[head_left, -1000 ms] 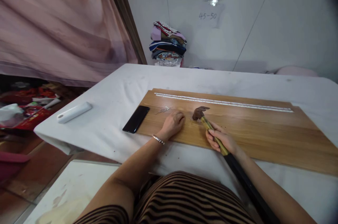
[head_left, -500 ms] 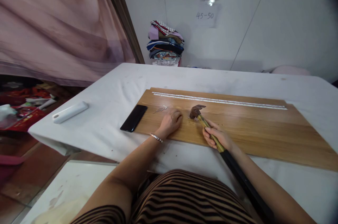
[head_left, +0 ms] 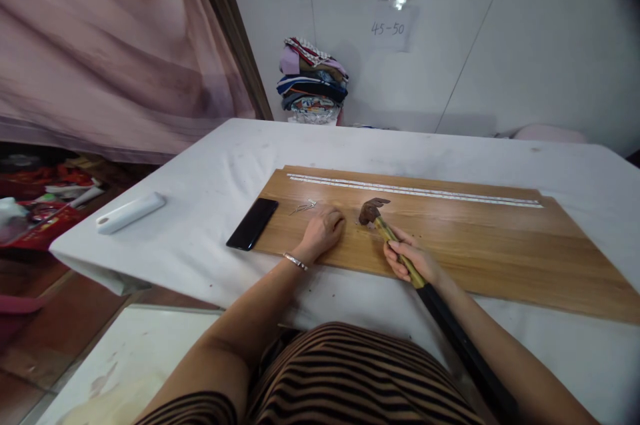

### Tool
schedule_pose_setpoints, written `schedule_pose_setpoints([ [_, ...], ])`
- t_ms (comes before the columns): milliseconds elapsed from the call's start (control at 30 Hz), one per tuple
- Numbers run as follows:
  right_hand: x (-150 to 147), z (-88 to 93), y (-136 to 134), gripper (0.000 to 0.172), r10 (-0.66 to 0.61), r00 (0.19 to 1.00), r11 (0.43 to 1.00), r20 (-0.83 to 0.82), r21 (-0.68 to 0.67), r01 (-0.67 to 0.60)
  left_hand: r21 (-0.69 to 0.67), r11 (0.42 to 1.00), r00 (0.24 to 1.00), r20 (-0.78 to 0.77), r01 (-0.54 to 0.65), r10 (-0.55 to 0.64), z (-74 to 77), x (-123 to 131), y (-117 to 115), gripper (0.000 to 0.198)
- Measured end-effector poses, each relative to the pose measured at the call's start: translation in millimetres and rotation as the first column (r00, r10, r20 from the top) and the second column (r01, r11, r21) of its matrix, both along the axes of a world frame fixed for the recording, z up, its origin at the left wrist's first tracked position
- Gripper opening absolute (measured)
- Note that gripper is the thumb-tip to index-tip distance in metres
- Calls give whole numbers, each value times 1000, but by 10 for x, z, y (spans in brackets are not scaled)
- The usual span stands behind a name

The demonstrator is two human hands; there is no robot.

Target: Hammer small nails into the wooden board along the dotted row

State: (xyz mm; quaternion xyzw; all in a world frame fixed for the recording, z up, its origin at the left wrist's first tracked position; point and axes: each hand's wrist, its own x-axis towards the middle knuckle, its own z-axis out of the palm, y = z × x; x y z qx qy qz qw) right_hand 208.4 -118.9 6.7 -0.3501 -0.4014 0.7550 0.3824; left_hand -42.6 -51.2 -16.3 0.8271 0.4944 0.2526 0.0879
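My right hand (head_left: 414,261) is closed round the yellow part of a claw hammer's handle (head_left: 395,241). The rusty hammer head (head_left: 371,211) rests on a long wooden board (head_left: 500,245) lying on the white-covered table (head_left: 210,231). Left of the hammer head, my left hand (head_left: 323,230) lies on the board with its fingers curled under; whether it holds anything is hidden. A few loose nails (head_left: 303,207) lie on the board just beyond that hand. Two thin white strips (head_left: 415,191) run along the board's far edge.
A black phone (head_left: 252,223) lies at the board's left end. A white bar-shaped object (head_left: 131,212) sits near the table's left edge. Folded clothes (head_left: 313,81) are stacked behind the table by the wall. A pink curtain (head_left: 110,58) hangs at left, above clutter on the floor.
Only the camera view has shifted slightly; both hands and the hammer stay where they were on the board.
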Motion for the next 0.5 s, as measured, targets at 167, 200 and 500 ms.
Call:
schedule_pose_setpoints([
  [167,9,12,2,76,-11,1000,1000,-1,1,11,-14,1000,1000,4,1,-1,6,0,-5,20],
  [200,7,16,1,76,-10,1000,1000,1,1,10,-15,1000,1000,3,1,-1,6,0,-4,20],
  [500,-18,19,-3,75,7,1000,1000,6,8,-7,0,1000,1000,-10,4,-4,-22,2,19,18],
])
